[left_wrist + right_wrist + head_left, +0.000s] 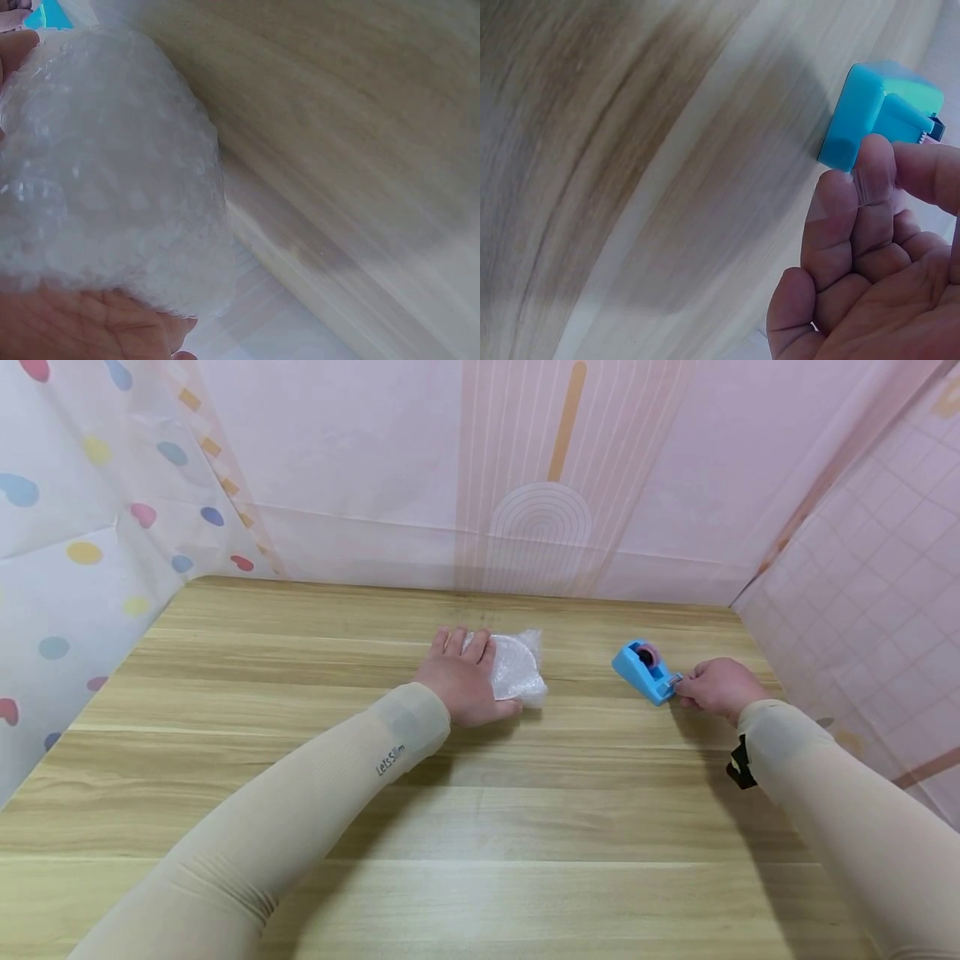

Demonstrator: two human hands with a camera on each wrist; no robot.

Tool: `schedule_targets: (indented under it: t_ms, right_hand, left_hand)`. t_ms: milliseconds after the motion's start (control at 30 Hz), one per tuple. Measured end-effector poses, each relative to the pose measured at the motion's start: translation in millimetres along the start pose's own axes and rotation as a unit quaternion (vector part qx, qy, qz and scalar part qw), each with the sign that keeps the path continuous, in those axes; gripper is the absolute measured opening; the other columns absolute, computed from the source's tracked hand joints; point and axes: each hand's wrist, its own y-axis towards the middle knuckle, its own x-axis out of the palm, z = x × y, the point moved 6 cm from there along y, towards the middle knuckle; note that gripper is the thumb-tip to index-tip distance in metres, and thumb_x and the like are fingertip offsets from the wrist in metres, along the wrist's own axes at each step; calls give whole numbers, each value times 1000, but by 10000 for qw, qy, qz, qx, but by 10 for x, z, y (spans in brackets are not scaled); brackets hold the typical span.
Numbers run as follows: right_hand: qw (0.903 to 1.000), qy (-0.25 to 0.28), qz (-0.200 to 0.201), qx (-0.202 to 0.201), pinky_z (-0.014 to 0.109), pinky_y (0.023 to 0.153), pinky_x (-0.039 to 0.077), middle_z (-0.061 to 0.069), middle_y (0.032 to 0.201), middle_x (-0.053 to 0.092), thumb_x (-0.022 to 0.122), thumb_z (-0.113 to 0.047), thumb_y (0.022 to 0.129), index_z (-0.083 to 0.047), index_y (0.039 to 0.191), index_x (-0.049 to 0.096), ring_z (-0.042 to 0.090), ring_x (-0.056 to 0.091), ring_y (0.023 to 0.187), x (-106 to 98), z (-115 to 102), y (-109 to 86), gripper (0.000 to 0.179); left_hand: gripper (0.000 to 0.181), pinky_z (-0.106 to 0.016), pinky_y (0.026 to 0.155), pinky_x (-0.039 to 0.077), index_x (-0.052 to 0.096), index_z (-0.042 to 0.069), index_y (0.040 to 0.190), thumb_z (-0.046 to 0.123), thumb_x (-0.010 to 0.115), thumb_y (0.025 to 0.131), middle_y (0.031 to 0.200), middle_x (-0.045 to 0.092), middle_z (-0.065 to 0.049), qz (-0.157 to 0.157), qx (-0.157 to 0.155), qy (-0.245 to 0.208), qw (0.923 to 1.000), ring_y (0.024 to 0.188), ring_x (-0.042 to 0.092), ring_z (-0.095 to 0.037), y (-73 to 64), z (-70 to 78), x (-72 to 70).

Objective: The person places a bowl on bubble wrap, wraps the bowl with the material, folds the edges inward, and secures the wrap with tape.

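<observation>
Left hand point(463, 678): flat on the bundle point(517, 667), fingers point(450, 639) straight and released, palm pressing it down onto the desk point(480, 827).
Bundle: a small white bubble-wrap packet, lying a little beyond the middle of the desk, nearer the far edge than the near one; the left wrist view shows it filling the frame, bubbly and pale point(105, 172), with the palm point(82, 326) under the lens.
Right hand point(717, 687): at the cutter end of the dispenser point(643, 670), fingers point(855, 217) curled, thumb and forefinger pinching right at the blade; a clear strip seems to lie over the fingertips in the wrist view, too faint to be sure.
Dispenser: blue tape dispenser, standing on the desk toward the right edge, its roll end turned to the far side; the wrist view catches the blue body point(870, 112) just beyond the fingertips.
Gap: bundle and dispenser sit well apart, side by side.
Sleeves: beige arm sleeves on both forearms, the left one point(315, 810) printed near the wrist.
Backdrop: pink patterned sheets behind and to the right, a dotted one point(67, 552) on the left.
</observation>
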Motion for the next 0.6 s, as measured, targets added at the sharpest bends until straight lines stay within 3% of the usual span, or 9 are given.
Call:
schedule_targets:
  t_ms: [600]
  right_hand:
    - [9999,-120,100,56,32,70,44,7,83,71,55,-26,106,0,95,69,22,56,83,16,-6,13,31]
  left_hand:
    - [111,-55,135,1,9,7,170,85,34,95,179,5,-9,22,-3,60,10000,165,5,-38,-6,1,0]
